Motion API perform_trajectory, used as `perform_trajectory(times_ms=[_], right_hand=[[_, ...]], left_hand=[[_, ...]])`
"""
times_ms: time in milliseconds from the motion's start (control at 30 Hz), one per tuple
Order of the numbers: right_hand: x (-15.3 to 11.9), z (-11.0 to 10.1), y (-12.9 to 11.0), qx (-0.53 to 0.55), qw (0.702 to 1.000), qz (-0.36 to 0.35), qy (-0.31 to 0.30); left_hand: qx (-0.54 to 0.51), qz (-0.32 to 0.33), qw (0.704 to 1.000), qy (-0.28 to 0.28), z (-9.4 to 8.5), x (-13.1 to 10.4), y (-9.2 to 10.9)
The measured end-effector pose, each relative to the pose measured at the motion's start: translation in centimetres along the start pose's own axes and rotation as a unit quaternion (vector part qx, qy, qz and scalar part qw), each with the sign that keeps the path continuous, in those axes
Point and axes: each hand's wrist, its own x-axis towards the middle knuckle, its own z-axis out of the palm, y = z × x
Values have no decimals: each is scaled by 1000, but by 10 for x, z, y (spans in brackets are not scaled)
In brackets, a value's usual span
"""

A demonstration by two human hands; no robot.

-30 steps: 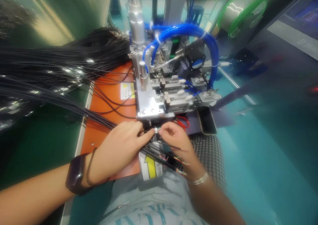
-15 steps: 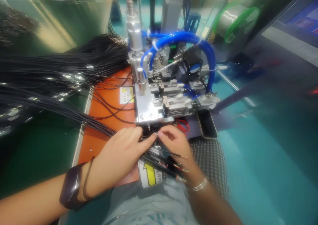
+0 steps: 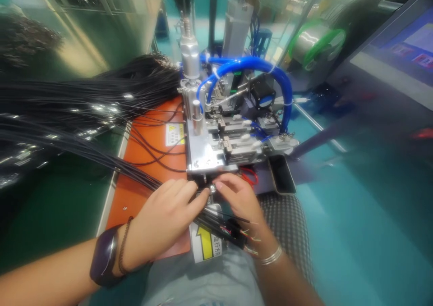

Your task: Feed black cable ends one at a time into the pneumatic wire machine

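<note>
My left hand (image 3: 169,225) is closed over a bundle of black cables (image 3: 216,222), its thumb stretched toward the right fingertips. The bundle slants under the palm, and its stripped ends with thin coloured wires (image 3: 248,235) come out beside my right wrist. My right hand (image 3: 241,202) has thumb and index finger bent close together at a small shiny metal piece (image 3: 212,188) below the machine's front edge. Whether those fingers grip a wire there is too small to tell. Just beyond both hands stands the metal machine (image 3: 203,159) with its small pneumatic cylinders.
Several single cables run across the orange tabletop (image 3: 152,134) to the machine's left side. A large heap of black cables (image 3: 67,94) lies at left. A thick blue hose (image 3: 250,63) arches over the machine. A phone (image 3: 282,174) lies at right, and a green-rimmed spool (image 3: 316,44) stands behind.
The view has shifted, so machine and hands sit slightly lower in the picture. My left thumb tip has drawn a little away from the right fingertips, and the shiny piece shows between them.
</note>
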Motion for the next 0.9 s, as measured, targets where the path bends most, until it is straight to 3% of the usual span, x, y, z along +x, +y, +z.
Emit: perform_trajectory(times_ms=[167,433,667,900], right_hand=[[1,2,1,-65,998,-10,20],[-1,0,-3,-112,993,-33,7],[6,0,-1,-109,992,64,-27],[6,1,6,-92,994,27,-61]], left_hand=[[4,-5,1000,-6,-4,0,1],[4,10,999,32,-3,-1,1],[2,-69,990,-121,-13,6,10],[1,-127,978,-168,-18,5,14]])
